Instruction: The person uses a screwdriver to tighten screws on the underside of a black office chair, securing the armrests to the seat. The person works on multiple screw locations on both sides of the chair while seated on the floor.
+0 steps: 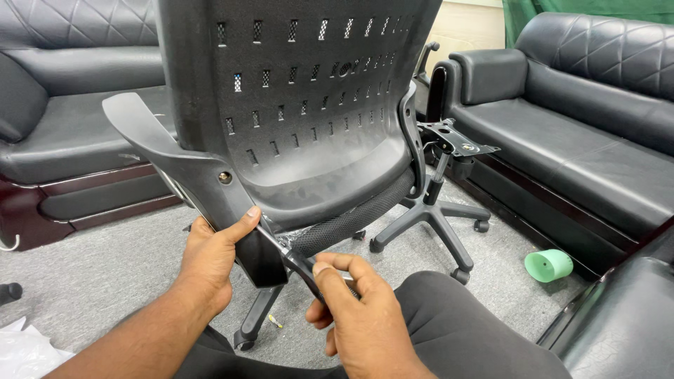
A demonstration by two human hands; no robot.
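Note:
A black plastic chair back with rows of small slots stands upright in front of me, its mesh seat edge below. My left hand grips the black bracket at the bottom of the armrest piece, thumb on top. A bolt head shows on that bracket. My right hand pinches a thin black-handled tool whose tip points at the bracket's lower edge.
A second chair base with castors, gas column and metal plate stands behind. Black leather sofas sit left and right. A green cup lies on the grey carpet. White plastic wrap lies bottom left.

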